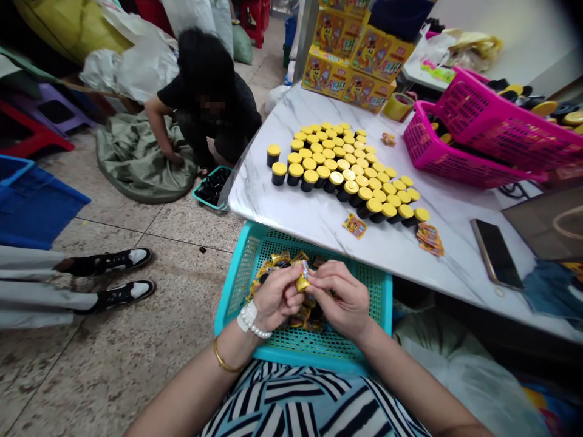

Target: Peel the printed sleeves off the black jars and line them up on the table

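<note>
Over the teal basket (228, 285) on my lap, my left hand (277, 294) pinches a small yellow-lidded canister (302, 281) with a colourful printed label on its side. My right hand (339, 294) meets it from the other side, thumb and fingers closed at the label. Below them the basket holds several labelled canisters (280, 258), partly hidden by my hands. Black canisters with yellow lids (336, 178) stand in close rows on the marble-patterned table (291, 209). One printed label (354, 226) lies flat near the front edge, and a small stack of labels (429, 238) lies to its right.
Two pink baskets (423, 142) with lids and canisters stand at the right, behind a phone (496, 252). Printed boxes (348, 76) and a tape roll (398, 107) are at the back. A person (214, 97) crouches beside a green sack (146, 164); another person's shoes (122, 261) show left.
</note>
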### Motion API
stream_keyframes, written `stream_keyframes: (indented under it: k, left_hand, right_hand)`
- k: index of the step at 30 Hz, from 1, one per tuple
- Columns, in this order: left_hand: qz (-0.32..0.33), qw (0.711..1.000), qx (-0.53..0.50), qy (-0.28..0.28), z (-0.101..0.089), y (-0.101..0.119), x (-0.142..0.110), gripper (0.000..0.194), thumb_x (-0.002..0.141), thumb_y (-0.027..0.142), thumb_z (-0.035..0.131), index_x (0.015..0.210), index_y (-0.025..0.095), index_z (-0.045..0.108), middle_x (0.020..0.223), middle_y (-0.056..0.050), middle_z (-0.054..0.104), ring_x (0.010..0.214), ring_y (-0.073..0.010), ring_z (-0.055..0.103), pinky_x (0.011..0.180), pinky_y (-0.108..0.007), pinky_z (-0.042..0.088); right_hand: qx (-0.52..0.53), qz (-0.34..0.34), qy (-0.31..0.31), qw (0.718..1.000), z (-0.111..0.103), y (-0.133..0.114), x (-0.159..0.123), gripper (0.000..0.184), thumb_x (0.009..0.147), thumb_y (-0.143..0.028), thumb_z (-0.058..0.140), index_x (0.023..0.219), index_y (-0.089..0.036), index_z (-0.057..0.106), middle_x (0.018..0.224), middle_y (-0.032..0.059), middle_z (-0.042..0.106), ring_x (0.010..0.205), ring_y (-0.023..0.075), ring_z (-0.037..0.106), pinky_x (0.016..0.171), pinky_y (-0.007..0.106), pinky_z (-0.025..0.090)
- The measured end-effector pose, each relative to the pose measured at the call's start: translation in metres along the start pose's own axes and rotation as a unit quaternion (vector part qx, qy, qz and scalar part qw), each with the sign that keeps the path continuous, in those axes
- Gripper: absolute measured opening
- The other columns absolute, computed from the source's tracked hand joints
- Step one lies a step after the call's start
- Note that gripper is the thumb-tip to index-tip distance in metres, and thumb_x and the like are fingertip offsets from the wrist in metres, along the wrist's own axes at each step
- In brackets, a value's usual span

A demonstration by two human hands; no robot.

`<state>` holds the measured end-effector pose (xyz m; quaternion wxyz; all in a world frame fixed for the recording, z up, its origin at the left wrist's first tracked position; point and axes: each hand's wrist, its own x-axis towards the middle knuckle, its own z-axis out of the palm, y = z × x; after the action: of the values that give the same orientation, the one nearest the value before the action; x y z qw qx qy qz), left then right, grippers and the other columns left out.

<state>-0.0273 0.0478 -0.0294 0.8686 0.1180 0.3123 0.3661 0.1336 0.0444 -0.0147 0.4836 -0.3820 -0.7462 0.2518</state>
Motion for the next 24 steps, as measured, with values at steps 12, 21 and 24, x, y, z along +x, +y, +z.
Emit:
stream_keyframes:
  k: [12,21,24]
  left_hand:
    - [-0.036,0.999,-0.016,-0.033,-0.003,-0.003,0.005,0.044,0.076,0.051,0.075,0.07,0.018,0.047,0.042,0.01,0.04,0.03,-0.0031,0.03,0.026,-0.011,0.021]
    - [0.022,0.999,0.025,-0.017,-0.003,-0.008,0.007,0.048,0.071,0.049,0.082,0.082,0.019,0.047,0.048,0.012,0.042,0.036,-0.0013,0.032,0.033,-0.008,0.023]
    - [0.009,1.0,0.016,0.001,-0.002,-0.007,0.007,0.049,0.07,0.048,0.083,0.081,0.019,0.045,0.049,0.012,0.039,0.036,-0.0011,0.03,0.032,-0.009,0.019]
  right_hand:
    - [0.044,0.095,-0.029,0.994,-0.008,0.011,0.003,0.016,0.085,-0.016,0.072,0.097,-0.027,0.075,0.089,0.0027,0.066,0.083,0.0163,0.064,0.075,0.031,0.054]
    - [0.038,0.09,-0.007,0.995,-0.006,0.005,0.002,0.016,0.083,-0.019,0.074,0.094,-0.029,0.078,0.086,0.0036,0.069,0.08,0.0176,0.066,0.073,0.033,0.056]
    - [0.022,0.079,0.013,0.997,-0.004,0.009,-0.002,0.016,0.083,-0.015,0.074,0.092,-0.028,0.078,0.08,0.0025,0.068,0.074,0.0166,0.065,0.067,0.031,0.055]
